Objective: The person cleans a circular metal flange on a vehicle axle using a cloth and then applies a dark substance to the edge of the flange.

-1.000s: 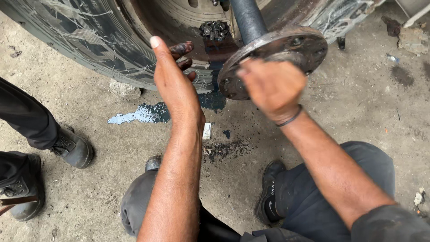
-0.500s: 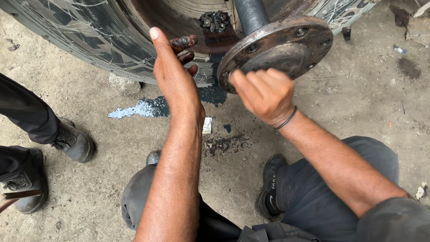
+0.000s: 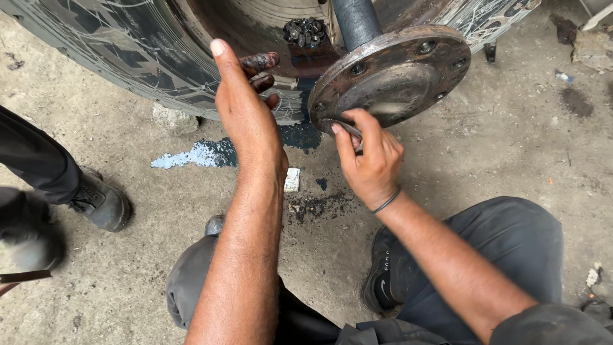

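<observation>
Stained concrete floor (image 3: 485, 160), left hand (image 3: 246, 112) open flat by tyre (image 3: 96, 51), right hand (image 3: 370, 160) pinching thin metal tool (image 3: 348, 130) at rusty flange (image 3: 393, 73)

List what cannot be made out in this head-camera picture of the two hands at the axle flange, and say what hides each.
- Thin tool in the right hand: mostly covered by the fingers; its kind is unclear.
- Left hand fingertips: coated in dark grease, partly behind the palm.
- Axle shaft: cut off by the top edge.
- Axle flange far face: turned away.
- Bystander's shoe: the person is cut off at the left edge.
</observation>
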